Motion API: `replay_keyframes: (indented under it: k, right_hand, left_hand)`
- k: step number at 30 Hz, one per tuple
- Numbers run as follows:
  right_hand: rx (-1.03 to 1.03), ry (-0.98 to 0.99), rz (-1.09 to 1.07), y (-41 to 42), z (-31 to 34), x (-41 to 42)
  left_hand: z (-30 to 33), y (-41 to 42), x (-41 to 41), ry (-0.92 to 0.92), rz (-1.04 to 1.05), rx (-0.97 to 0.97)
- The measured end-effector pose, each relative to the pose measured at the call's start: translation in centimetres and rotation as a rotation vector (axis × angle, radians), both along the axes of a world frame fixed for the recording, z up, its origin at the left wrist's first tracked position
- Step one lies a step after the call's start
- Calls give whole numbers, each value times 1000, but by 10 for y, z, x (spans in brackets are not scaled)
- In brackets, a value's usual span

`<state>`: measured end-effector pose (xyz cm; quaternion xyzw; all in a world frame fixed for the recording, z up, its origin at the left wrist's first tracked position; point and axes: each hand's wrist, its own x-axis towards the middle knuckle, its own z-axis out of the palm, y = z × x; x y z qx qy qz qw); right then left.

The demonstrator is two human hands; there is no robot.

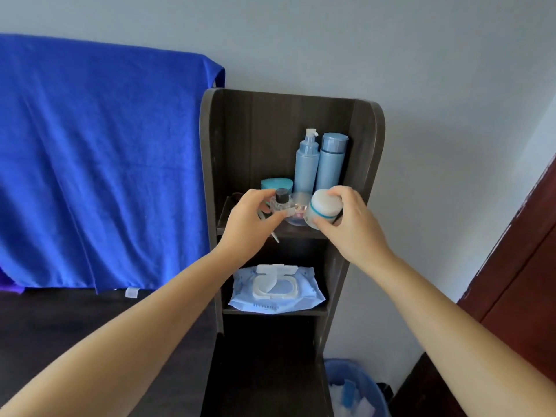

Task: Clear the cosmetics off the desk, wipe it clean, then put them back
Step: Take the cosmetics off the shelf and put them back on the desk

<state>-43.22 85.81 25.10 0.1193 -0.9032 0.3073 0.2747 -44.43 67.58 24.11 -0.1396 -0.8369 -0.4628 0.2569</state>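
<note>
At shelf — round white jar

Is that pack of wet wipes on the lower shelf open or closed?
Open. The wet wipes pack lies flat with its white flip lid swung back, exposing the oval dispensing opening.

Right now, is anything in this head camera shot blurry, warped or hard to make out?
Head view: wide-angle lens bows the shelf unit sides; lighting is soft and dim; the clear little bottle in the left hand looks smeared, the white jar in the right hand slightly soft; lower shelves sink into shadow.
</note>
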Motion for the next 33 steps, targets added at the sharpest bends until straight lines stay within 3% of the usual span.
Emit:
replay_keyframes:
  k: [9,14,21,27,33]
  right_hand:
    - [-80,-227,395,-103,-66,34]
    - [-41,-448,451,-181,-137,27]
    - [44,-656,132,-260,-222,-12]
    - [69,-620,-182,-297,-265,-56]
    - [52,-652,-335,-295,-290,-78]
  left_hand:
    - [-70,-121,54,-193,265,147]
    - [-131,-189,53,-341,380,168]
    - [-216,-251,11,-535,271,45]
    - [-261,-251,-43,-610,105,-43]
    - [-298,-235,-75,-605,46,-126]
